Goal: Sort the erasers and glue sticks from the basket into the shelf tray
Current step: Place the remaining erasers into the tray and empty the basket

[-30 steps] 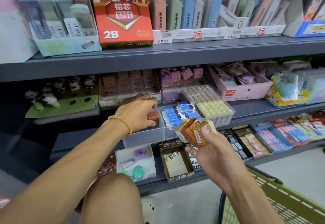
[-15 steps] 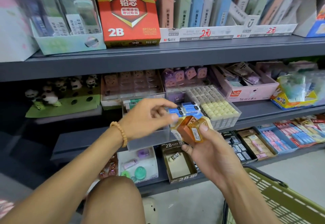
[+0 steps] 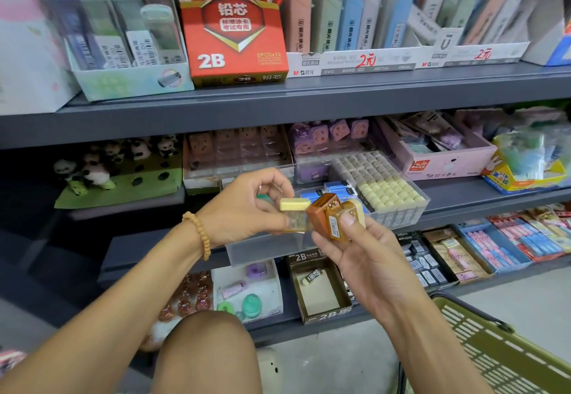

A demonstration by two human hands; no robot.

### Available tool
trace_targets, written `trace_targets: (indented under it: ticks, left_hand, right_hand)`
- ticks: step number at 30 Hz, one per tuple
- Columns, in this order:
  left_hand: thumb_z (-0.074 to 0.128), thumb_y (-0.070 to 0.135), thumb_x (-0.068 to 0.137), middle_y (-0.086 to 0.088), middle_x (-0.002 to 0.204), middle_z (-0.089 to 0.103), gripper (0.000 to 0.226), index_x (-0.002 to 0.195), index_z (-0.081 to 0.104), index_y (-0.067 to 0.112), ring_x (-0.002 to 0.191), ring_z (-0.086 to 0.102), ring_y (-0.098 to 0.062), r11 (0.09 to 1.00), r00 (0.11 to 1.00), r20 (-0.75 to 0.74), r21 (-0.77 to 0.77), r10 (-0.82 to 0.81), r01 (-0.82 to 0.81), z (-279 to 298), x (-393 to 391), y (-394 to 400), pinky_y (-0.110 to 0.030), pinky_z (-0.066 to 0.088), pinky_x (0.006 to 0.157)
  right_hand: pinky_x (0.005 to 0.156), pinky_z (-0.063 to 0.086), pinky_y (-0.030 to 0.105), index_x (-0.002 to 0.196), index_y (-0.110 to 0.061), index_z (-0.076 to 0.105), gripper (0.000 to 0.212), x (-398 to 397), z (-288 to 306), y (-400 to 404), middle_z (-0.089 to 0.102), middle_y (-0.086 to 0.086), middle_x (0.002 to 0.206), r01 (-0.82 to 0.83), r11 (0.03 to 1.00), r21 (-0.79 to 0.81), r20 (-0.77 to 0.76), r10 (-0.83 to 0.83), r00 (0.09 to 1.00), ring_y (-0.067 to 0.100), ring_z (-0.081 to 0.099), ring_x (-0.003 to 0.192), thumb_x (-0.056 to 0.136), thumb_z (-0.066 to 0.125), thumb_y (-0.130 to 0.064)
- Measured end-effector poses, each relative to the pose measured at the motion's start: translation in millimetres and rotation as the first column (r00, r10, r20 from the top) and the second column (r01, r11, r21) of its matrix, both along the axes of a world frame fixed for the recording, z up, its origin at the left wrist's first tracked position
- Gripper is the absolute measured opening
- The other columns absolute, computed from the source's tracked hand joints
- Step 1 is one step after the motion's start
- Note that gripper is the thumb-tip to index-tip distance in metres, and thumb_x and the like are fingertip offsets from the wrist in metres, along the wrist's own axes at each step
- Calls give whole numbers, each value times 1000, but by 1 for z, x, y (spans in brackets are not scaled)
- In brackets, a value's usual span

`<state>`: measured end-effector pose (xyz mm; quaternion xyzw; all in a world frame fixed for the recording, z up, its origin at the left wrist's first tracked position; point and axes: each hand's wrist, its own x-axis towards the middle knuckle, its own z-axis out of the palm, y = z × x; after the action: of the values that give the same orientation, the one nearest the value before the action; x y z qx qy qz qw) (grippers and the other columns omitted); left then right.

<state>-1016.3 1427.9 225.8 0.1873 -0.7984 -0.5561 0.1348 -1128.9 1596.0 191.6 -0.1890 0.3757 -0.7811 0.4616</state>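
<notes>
Mid-sort: the left hand (image 3: pixel 247 208) pinches one pale eraser (image 3: pixel 295 204), the right hand (image 3: pixel 367 257) grips more amber erasers (image 3: pixel 335 219), below the part-filled clear shelf tray (image 3: pixel 398 219) at centre frame.

Grey shelf (image 3: pixel 309 94) under stationery boxes (image 3: pixel 236 41).
</notes>
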Motion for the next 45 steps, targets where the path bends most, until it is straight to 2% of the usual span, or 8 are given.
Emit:
trace_targets:
  ticks: [5,15,19,26,29,34,39,45]
  left_hand:
    - [72,20,82,14,92,69,21,98,72,34,81,64,-7,861,982,109,-503,153,-78,-3,-4,-11,-22,52,75]
    - [83,27,73,16,72,56,18,80,66,24,71,55,-7,696,930,274,-717,246,27,-14,-17,-5,-28,51,78]
    - [83,25,74,11,81,62,21,73,63,26,73,57,-4,726,920,301,-687,250,27,-17,-19,-6,-24,52,77]
    - [71,35,85,15,77,67,13,74,72,28,72,60,-2,766,943,198,-637,266,-83,-9,-12,-3,-28,49,77]
    - [76,25,81,3,82,73,14,95,74,22,69,69,-12,960,991,64,-262,115,-94,1,-10,11,-31,57,71]
    - [83,1,70,3,92,68,50,111,68,25,75,67,-15,993,996,51,-85,-76,80,3,-5,14,-21,54,72]
    - [75,-3,77,-6,91,68,28,98,66,13,73,72,-18,991,993,-15,-57,120,-120,4,-2,9,-25,58,73]
    - [76,13,77,7,93,66,32,102,64,30,63,61,-7,901,959,130,-392,253,-184,0,10,-12,-27,54,71]
  right_hand:
    - [78,58,30,91,-15,78,31,-6,3,5,73,17,111,58,998,40,-39,-57,998,26,70,108,65,88,-29]
    - [76,47,32,87,-16,75,14,-14,-8,20,74,12,107,105,988,115,-63,-98,993,17,72,96,74,79,-20]
    - [71,55,23,100,-14,76,61,-11,-14,17,74,13,111,74,993,96,-125,-62,990,18,72,101,51,95,-45]
    - [75,50,26,111,-11,70,66,-10,-20,13,74,13,110,37,988,151,-216,-4,976,23,71,105,55,91,-39]
    - [72,50,24,117,-11,68,81,-9,-20,6,74,11,111,52,985,167,-270,-5,963,27,70,105,49,96,-43]
    - [65,48,21,110,-8,69,44,-9,-11,-2,72,7,95,76,985,152,-278,-32,960,12,63,80,67,78,-15]
    - [66,52,25,97,-10,69,33,-5,-9,-6,71,7,87,126,968,219,-315,-52,948,21,65,80,70,86,-18]
    - [65,52,26,98,-12,67,9,-8,-16,2,69,4,80,218,926,307,-352,-102,931,19,66,72,91,68,-8]
